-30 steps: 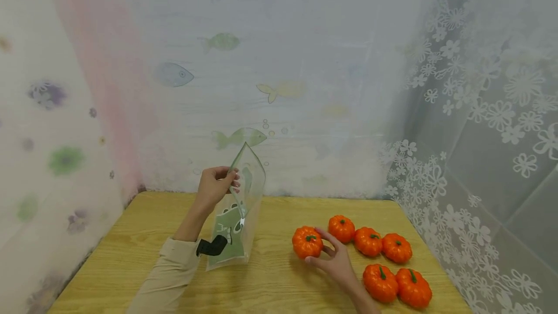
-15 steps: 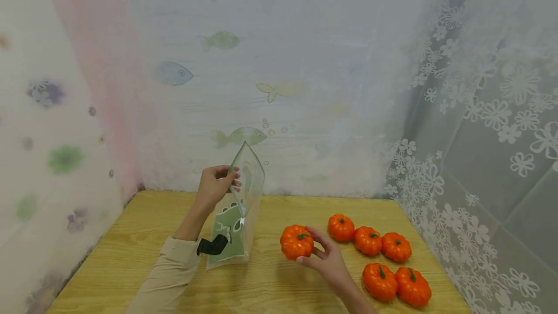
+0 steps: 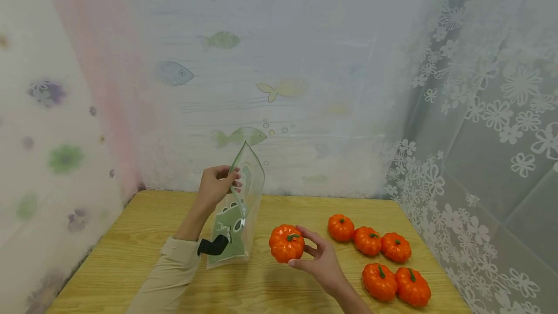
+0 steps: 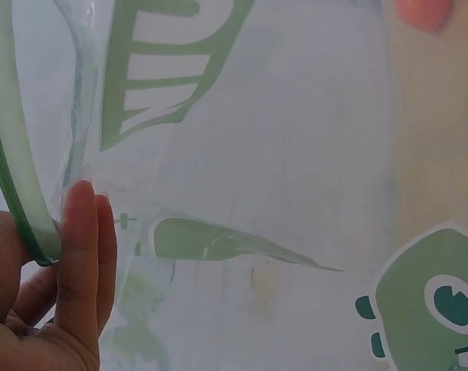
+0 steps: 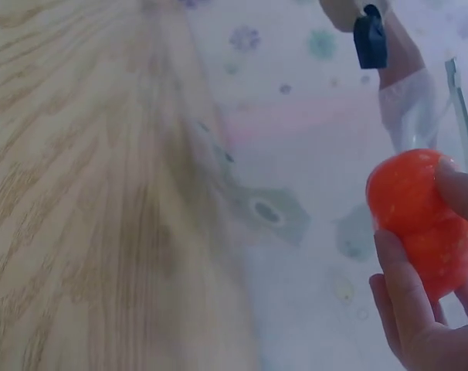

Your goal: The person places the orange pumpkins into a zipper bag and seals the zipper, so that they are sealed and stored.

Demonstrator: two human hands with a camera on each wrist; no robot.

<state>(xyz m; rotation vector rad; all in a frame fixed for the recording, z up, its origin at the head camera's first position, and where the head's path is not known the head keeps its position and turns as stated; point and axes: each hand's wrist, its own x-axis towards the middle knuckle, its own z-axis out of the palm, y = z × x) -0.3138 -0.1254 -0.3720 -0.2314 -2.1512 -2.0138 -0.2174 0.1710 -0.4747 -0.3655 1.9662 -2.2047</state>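
Note:
A clear zip bag [image 3: 257, 197] with a green cartoon print stands upright, its mouth spread apart. My left hand [image 3: 216, 185] pinches one green-edged side of that mouth; the left wrist view shows thumb and fingers on either side of the green strip [image 4: 14, 147]. To the right of the bag, my right hand [image 3: 321, 260] grips a small orange pumpkin [image 3: 285, 243] with a green stem, held above the table. In the right wrist view the thumb and fingers wrap the sides of the pumpkin [image 5: 419, 224], and the bag's edge shows behind it.
Several more pumpkins lie on the wooden table [image 3: 174, 280] at the right: a back row with one pumpkin [image 3: 367, 241] in its middle, and a front pair including this pumpkin [image 3: 413, 287]. Patterned curtains [image 3: 305, 62] stand behind the table and along both sides.
My right hand has carried the pumpkin leftward, closer to the bag and away from the other pumpkins. The left hand and the bag stay in place.

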